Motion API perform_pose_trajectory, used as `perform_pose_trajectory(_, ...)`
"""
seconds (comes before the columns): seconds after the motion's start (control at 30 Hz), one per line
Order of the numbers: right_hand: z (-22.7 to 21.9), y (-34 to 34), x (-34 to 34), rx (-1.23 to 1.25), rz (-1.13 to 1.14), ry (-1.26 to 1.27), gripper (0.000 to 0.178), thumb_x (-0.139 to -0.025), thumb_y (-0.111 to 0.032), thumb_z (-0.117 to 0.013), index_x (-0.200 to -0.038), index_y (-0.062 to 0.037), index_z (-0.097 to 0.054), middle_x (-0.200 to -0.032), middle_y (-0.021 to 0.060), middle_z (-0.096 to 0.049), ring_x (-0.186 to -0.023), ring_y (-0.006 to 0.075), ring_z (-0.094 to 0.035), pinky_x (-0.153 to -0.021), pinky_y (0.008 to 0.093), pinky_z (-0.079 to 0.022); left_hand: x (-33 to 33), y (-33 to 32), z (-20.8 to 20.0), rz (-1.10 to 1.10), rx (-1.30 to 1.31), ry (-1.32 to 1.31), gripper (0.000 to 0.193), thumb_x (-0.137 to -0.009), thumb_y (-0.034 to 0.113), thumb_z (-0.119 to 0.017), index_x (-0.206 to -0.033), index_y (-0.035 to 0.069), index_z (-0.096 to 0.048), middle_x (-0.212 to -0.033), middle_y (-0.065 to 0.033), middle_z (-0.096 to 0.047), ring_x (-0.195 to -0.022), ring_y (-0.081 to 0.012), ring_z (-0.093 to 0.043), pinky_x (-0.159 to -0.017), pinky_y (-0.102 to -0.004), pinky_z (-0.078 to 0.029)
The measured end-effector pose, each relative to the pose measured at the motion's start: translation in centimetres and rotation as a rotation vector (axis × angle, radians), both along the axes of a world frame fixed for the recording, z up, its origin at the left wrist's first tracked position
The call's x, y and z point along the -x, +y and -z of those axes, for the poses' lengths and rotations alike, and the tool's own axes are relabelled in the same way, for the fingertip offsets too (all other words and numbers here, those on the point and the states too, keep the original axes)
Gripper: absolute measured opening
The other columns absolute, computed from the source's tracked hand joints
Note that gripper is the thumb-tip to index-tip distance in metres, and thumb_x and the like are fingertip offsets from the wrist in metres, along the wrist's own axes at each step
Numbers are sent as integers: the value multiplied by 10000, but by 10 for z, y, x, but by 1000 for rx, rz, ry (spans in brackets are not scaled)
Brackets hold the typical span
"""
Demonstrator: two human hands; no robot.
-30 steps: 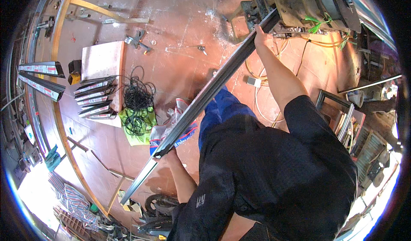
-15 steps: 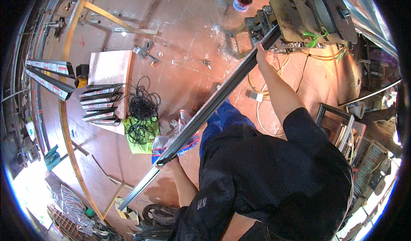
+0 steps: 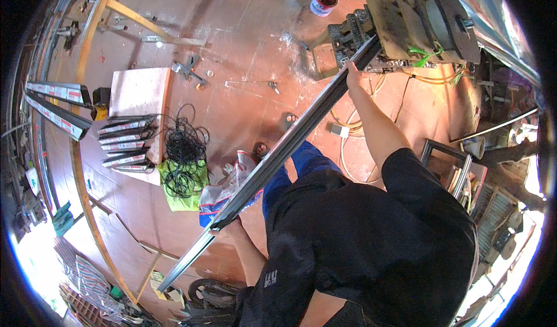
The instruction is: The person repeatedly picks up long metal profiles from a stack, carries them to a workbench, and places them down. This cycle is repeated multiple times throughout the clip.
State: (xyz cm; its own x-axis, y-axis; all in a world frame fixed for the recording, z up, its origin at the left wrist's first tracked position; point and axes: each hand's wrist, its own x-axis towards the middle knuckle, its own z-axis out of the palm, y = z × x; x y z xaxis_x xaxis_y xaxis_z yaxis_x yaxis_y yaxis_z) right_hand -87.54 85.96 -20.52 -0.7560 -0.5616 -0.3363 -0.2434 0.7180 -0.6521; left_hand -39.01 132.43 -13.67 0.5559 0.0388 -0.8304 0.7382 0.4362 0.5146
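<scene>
Slippage is the main risk here: the person carries a long dark metal profile [image 3: 284,147] slantwise above the floor, with the right hand [image 3: 351,71] closed round its far end just beside the cutting machine [image 3: 406,28] and the left hand [image 3: 227,227] cupped under it well back toward the near end, fingers curled against the underside, though how firmly it grips cannot be told. Beyond the left grip the bar sticks out unsupported, so that tail could sag or swing and knock into the clutter by the near wall. Below the span between the two grips lie a tangle of black cable [image 3: 184,150], a green cloth [image 3: 184,192] and a plastic bag [image 3: 229,185]; a dropped bar would land among them, and the loose cable could catch a foot. At the right grip the fingers sit close to the machine's clamp, so a sudden push forward could pinch them. Compared with a second ago, the bar's far end has come further onto the machine, the right arm is stretched out more, and the view has tipped forward so the machine shows more fully.
</scene>
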Motion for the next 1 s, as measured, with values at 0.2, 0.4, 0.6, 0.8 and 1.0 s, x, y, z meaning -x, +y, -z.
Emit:
perform_pose_trajectory(0.2,-11,2,6,-35,20,66,933,-723,-542,-822,-1270,177,-589,-1218,249,-683,-1017,338,-703,-894,424,-574,-7,27,17,-45,-124,-97,899,-863,848,-401,-1274,77,-612,-1308,-210,-642,-1175,-446,-627,-1037,-647,-494)
perform_pose_trajectory(0.4,-16,-4,7,49,101,-178,832,-746,-545,-835,-1207,128,-669,-1238,233,-690,-1027,337,-704,-895,445,-569,-11,37,31,80,144,-110,963,-840,827,-432,-1381,40,-559,-1403,-239,-584,-1262,-476,-566,-1103,-653,-438)
perform_pose_trajectory(0.6,-9,-7,9,246,167,-513,674,-819,-446,-826,-1211,71,-644,-1179,175,-691,-966,331,-706,-834,520,-593,-28,23,31,105,218,-65,922,-803,817,-473,-1335,74,-600,-1358,-242,-607,-1242,-491,-584,-1079,-699,-450)
perform_pose_trajectory(0.8,-26,6,-3,413,232,-971,547,-918,-602,-664,-1031,-68,-640,-938,138,-696,-827,363,-685,-776,579,-590,-19,16,24,70,179,-62,955,-807,822,-512,-1386,65,-579,-1424,-242,-576,-1303,-478,-549,-1119,-684,-421)
perform_pose_trajectory(1.0,-14,22,4,473,39,-1067,507,-860,-599,-680,-907,-96,-642,-763,120,-658,-682,328,-663,-657,492,-573,9,39,7,101,16,-71,971,-817,850,-511,-1395,72,-574,-1389,-226,-610,-1247,-447,-607,-1105,-619,-472)
